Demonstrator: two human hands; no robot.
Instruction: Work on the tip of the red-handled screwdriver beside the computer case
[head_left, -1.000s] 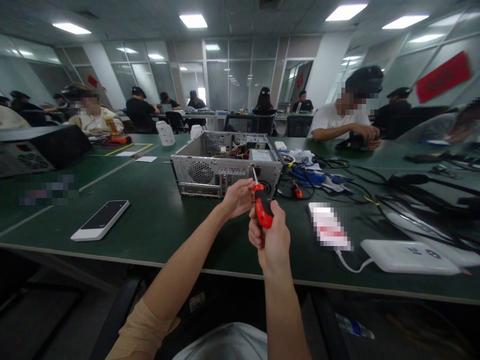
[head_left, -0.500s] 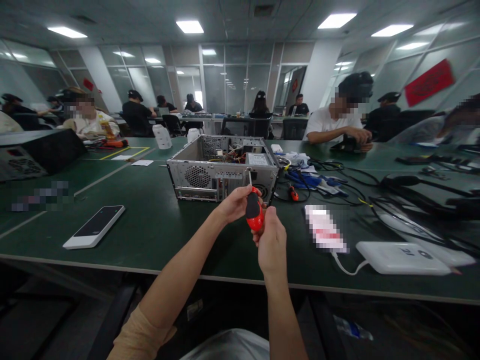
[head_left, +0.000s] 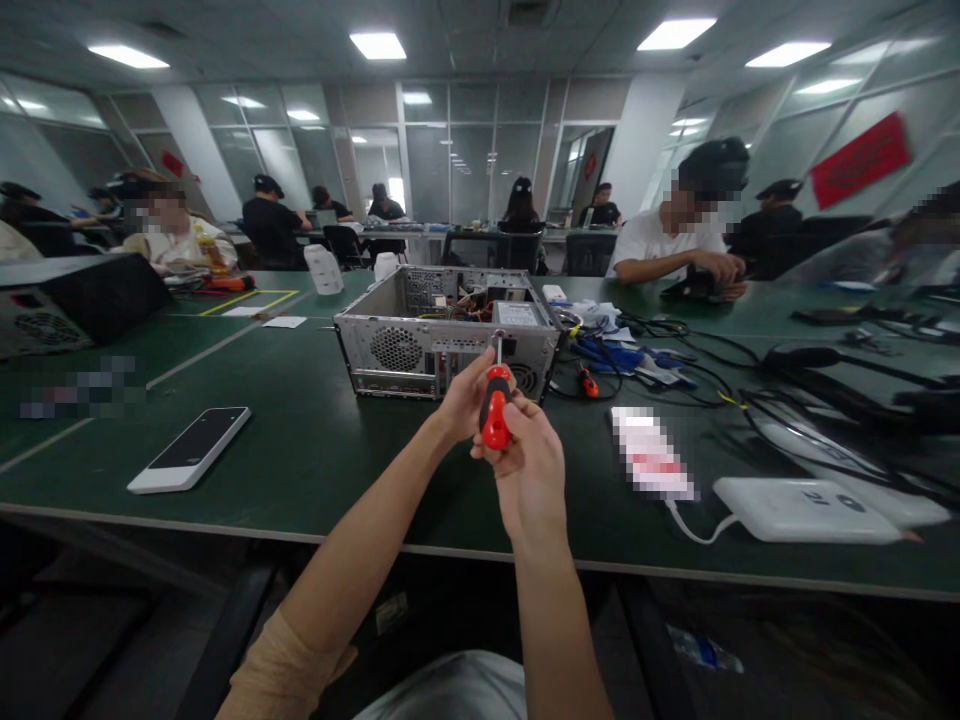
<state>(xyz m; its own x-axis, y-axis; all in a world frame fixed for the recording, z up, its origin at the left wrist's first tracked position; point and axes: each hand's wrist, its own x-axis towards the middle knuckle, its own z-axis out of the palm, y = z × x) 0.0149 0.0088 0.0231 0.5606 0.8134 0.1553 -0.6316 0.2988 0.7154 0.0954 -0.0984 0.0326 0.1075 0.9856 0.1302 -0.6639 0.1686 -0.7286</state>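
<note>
A screwdriver [head_left: 494, 418] with a red and black handle points away from me, its metal shaft reaching the back panel of an open computer case [head_left: 471, 333]. The tip meets the panel near its upper right, beside the power supply [head_left: 516, 316]; its exact seat is too small to make out. My right hand [head_left: 534, 478] is closed around the handle's lower end, thumb on top. Fingers of my left hand [head_left: 459, 404] are closed at the shaft and the handle's front, partly hidden behind the handle. Wires show inside the case.
Right of the case lie blue-and-white gloves [head_left: 611, 352], a smaller screwdriver [head_left: 587, 383] and black cables [head_left: 720, 345]. Nearer are a phone [head_left: 651, 455] wired to a white power bank [head_left: 810, 510]. A white device [head_left: 191, 450] lies left. Another person [head_left: 675, 245] works across the table.
My right hand has shifted left and closed more fully over the screwdriver's handle. The handle has turned and swung slightly left and up. My left fingers have moved up along the shaft.
</note>
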